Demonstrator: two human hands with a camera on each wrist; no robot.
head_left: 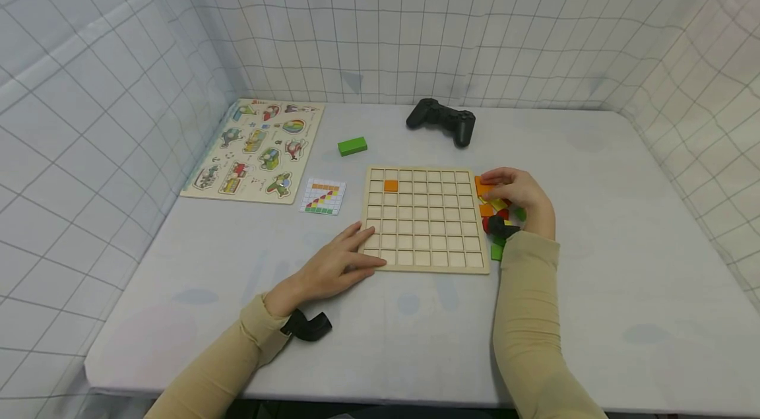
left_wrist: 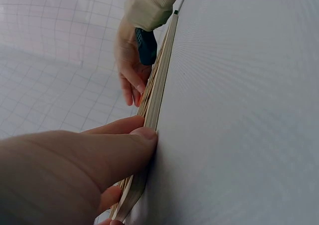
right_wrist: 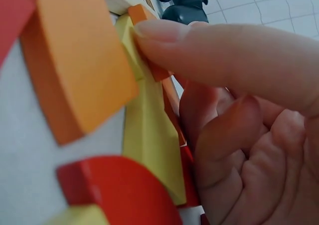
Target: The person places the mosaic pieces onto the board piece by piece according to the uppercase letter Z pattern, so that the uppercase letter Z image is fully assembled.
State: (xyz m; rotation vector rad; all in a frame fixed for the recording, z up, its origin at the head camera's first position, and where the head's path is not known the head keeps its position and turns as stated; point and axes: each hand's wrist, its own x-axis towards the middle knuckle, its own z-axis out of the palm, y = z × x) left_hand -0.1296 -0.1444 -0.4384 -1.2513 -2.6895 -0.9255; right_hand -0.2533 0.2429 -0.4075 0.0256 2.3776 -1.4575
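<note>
A wooden grid board (head_left: 424, 268) lies flat, with one orange square block (head_left: 390, 186) in its upper left part. My left hand (head_left: 335, 265) rests on the board's near left corner, fingers fairly straight; in the left wrist view the thumb (left_wrist: 142, 140) touches the board's edge. At the board's right side, my right hand (head_left: 525, 194) pinches an orange block (head_left: 481, 186) beside the loose pile. The right wrist view shows the thumb tip against that orange block (right_wrist: 142, 14), close to a yellow block (right_wrist: 152, 135), a larger orange block (right_wrist: 79, 50) and a red curved block (right_wrist: 124, 190).
Left of the board lies a pattern card (head_left: 322, 196) with a coloured figure. Behind it are a picture puzzle board (head_left: 255, 152) and a green block (head_left: 353, 146). A black game controller (head_left: 441, 119) lies beyond the grid board. Green blocks (head_left: 496, 251) lie near the right wrist.
</note>
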